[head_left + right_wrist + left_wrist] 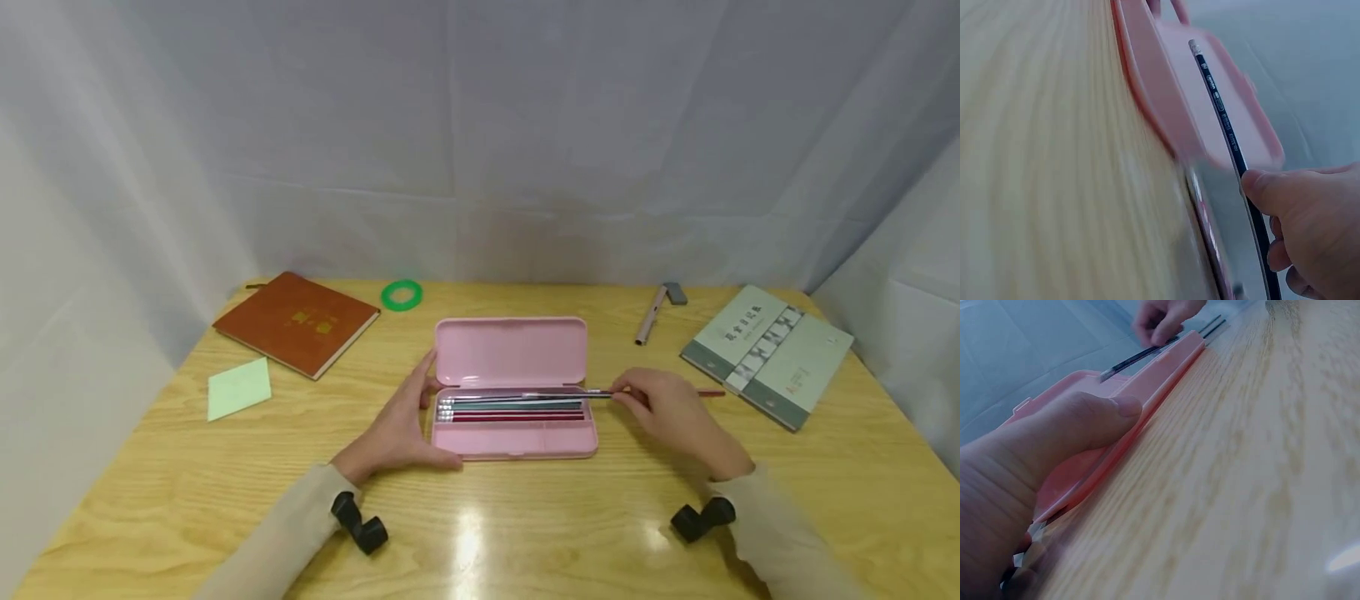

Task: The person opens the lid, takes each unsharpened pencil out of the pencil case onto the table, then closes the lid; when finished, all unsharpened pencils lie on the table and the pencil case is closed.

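A pink pencil case (487,440) lies with its lid (512,352) raised. Several pencils (517,416), red and dark green, lie side by side in its long back compartment. My left hand (401,421) holds the case's left end, the thumb along the front wall and the fingers round the back corner. Between thumb and fingers, my right hand (667,412) pinches a dark pencil (1222,115) with a metal-banded eraser end. That eraser end points left over the case. Below it, a reddish pencil-like stick (1210,237) lies right of the case, partly hidden by the right hand.
A brown notebook (296,321) and a pale green paper pad (239,389) lie at the left. Behind the case is a green ring (402,295). At the right are a pink pen (651,315), a grey eraser (676,293) and a grey-green book (768,354).
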The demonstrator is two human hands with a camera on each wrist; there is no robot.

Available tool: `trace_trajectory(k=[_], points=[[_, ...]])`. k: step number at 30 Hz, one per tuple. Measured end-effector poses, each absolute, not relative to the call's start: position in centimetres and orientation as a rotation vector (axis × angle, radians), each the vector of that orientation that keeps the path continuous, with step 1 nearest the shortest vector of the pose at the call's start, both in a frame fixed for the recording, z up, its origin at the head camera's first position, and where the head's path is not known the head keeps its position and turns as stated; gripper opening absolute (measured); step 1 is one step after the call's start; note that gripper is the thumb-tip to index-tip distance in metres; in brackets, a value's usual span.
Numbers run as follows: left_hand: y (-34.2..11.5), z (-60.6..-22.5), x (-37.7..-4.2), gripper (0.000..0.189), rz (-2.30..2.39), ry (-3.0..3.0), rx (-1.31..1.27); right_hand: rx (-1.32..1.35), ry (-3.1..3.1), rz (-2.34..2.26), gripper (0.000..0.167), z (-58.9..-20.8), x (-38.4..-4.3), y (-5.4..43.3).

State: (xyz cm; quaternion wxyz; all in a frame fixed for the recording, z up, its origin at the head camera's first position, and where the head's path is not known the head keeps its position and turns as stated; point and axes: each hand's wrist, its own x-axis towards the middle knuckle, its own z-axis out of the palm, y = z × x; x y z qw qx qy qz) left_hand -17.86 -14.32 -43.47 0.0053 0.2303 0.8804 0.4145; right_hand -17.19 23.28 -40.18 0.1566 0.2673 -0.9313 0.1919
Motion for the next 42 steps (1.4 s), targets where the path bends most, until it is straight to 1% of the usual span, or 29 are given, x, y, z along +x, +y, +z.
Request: trace_trajectory(k=[6,11,15,20,22,26,28,30,34,36,42], points=[[-14.6,-43.3,-17.8,0.147,1.304,2.746,0.698,0.67,-2.624,0.585,0.005,-41.0,-15.6,29.4],[-14.6,-43.2,-17.8,0.147,1.308,2.744,0.701,0.624,-2.654,0.569,0.01,-41.9,-14.7,32.4],[-14.6,-43.0,-17.8,0.147,1.304,2.748,0.695,0.64,-2.667,0.567,0.012,-42.4,-14.7,32.6],[-14.6,-43.1,-17.8,0.147,1.284,2.753,0.686,0.677,-2.686,0.602,0.013,-42.5,-15.2,31.4],[-14.6,-43.1,-17.8,0.147,1.283,2.757,0.69,0.67,-2.709,0.61,0.016,-42.4,-15.5,30.9],[-14.5,-43.2,-17.8,0.148,1.282,2.768,0.705,0.665,-2.778,0.563,0.03,-42.0,-16.1,30.0],[-14.5,-43.3,-17.9,0.147,1.279,2.771,0.71,0.681,-2.802,0.516,0.034,-41.8,-16.4,29.6],[-14.4,-43.4,-17.9,0.147,1.274,2.771,0.712,0.699,-2.814,0.485,0.031,-41.7,-16.7,29.3],[-14.4,-43.4,-17.9,0.147,1.264,2.771,0.709,0.721,-2.816,0.512,0.016,-41.7,-16.9,29.0],[-14.4,-43.3,-17.8,0.147,1.261,2.769,0.704,0.725,-2.82,0.546,0.011,-41.7,-17.0,29.0],[-14.3,-43.3,-17.8,0.147,1.263,2.768,0.7,0.749,-2.864,0.634,0.01,-41.6,-16.9,29.6]])
